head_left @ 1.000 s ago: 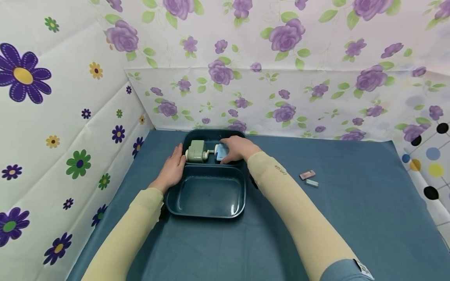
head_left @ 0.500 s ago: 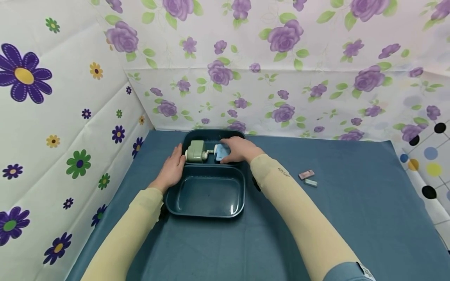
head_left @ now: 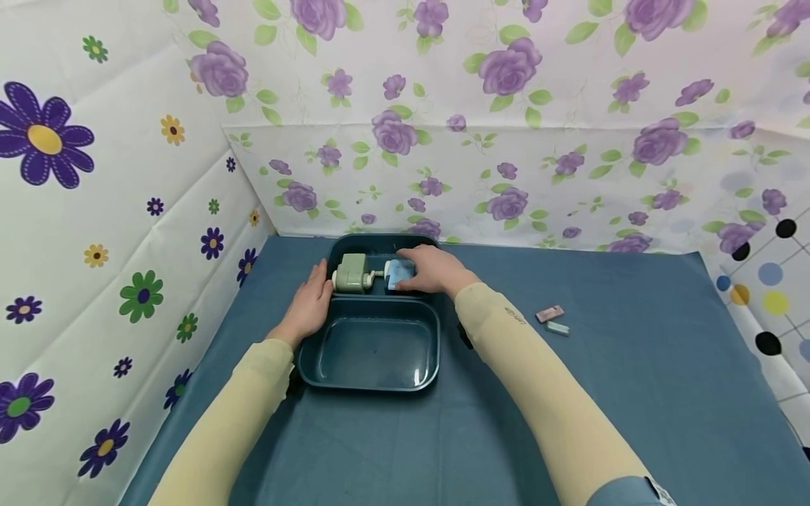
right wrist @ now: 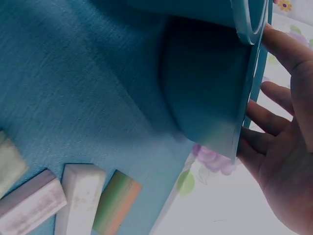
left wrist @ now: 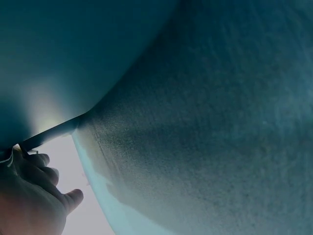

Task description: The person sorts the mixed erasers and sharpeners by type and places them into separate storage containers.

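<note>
Two dark teal trays lie front to back; the rear tray (head_left: 414, 241) holds a green crank-handled pencil sharpener (head_left: 351, 273) and a light-blue boxy item (head_left: 399, 273) with a white edge. My left hand (head_left: 308, 302) lies with fairly straight fingers along the rear tray's left end, beside the sharpener. My right hand (head_left: 432, 270) reaches over that tray's right end, thumb and index finger around the light-blue item, partly covering it. In the right wrist view, the right hand's fingers (right wrist: 266, 117) show at the tray rim.
The front tray (head_left: 373, 388) stands nearest me. To the right, a pink eraser-like block (head_left: 549, 313) and a pale green one (head_left: 558, 328) lie on the blue cloth. A white block (right wrist: 80, 198) and a green-and-orange block (right wrist: 116, 201) show in the right wrist view. Floral sheeting rises behind.
My right wrist and forearm have shifted slightly to the right, while the fingers stay at the light-blue item. The left hand and trays hold their places.
</note>
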The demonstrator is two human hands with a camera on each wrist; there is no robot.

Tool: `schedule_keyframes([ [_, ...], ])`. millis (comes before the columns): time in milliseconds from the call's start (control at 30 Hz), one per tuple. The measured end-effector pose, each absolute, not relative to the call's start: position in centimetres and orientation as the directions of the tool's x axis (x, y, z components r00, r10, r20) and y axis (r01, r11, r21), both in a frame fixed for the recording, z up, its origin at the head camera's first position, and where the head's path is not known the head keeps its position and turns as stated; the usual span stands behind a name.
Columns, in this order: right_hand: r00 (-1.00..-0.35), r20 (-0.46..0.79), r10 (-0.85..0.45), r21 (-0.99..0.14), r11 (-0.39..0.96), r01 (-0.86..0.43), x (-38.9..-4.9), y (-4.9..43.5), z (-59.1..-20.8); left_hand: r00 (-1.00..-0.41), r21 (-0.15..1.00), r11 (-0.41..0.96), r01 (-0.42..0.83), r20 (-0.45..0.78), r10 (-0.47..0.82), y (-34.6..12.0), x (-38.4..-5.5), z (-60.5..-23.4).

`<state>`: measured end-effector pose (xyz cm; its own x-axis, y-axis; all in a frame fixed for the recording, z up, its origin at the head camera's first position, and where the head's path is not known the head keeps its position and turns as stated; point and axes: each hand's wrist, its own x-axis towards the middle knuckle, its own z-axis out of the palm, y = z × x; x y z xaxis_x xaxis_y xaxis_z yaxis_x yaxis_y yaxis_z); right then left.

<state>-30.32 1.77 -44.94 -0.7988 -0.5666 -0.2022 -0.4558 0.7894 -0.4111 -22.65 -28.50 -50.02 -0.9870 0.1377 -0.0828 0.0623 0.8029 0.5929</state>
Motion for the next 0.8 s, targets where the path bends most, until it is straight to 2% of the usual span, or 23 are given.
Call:
schedule_keyframes([
  [500, -0.827, -0.069, -0.558, -0.439, 0.761, -0.478, -29.5, 4.9, -45.6, -0.985, 0.597, 0.8, 0.062, -0.091, 0.145, -28.3, -22.6, -49.9],
  [800, -0.839, -0.042, -0.542, -0.517, 0.731, -0.446, -28.4, 8.1, -46.3, -0.985, 0.595, 0.801, 0.069, -0.088, 0.151, -28.3, -22.6, -49.9],
])
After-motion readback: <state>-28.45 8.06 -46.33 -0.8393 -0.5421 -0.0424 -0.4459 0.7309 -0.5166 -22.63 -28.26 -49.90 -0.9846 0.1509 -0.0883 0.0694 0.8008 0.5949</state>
